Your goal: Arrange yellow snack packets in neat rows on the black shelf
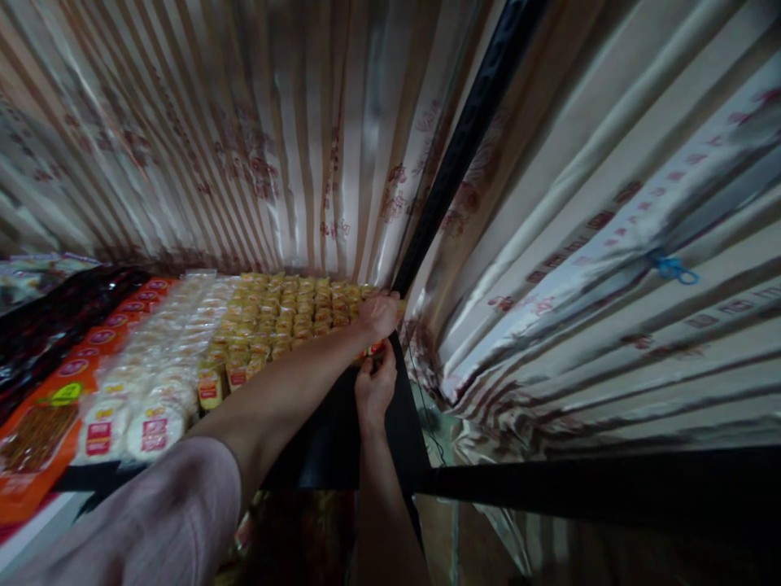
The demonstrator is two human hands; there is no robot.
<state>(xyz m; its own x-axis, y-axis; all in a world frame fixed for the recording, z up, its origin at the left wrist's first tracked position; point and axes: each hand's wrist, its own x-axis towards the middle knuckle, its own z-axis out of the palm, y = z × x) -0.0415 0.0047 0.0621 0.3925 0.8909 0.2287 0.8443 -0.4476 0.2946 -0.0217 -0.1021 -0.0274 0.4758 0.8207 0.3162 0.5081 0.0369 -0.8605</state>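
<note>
My left hand (379, 316) reaches to the far right end of the rows of small yellow snack packets (286, 305). Its back faces me and its fingers curl down over that end, so what lies under them is hidden. Just below it, my right hand (375, 391) is closed, with thumb and fingertips pinching a yellow packet with a red label (374, 348). That packet is at the front of the rightmost row, close to the shelf corner. The yellow packets stand in tight rows on a black shelf (323, 431).
Left of the yellow packets lie round white packaged cakes (155, 423), orange bags (40, 431) and dark red packs (61, 325). A black slotted post (464, 155) rises at the shelf corner. Printed plastic sheeting (293, 146) hangs behind, with a blue tie (671, 267) at right.
</note>
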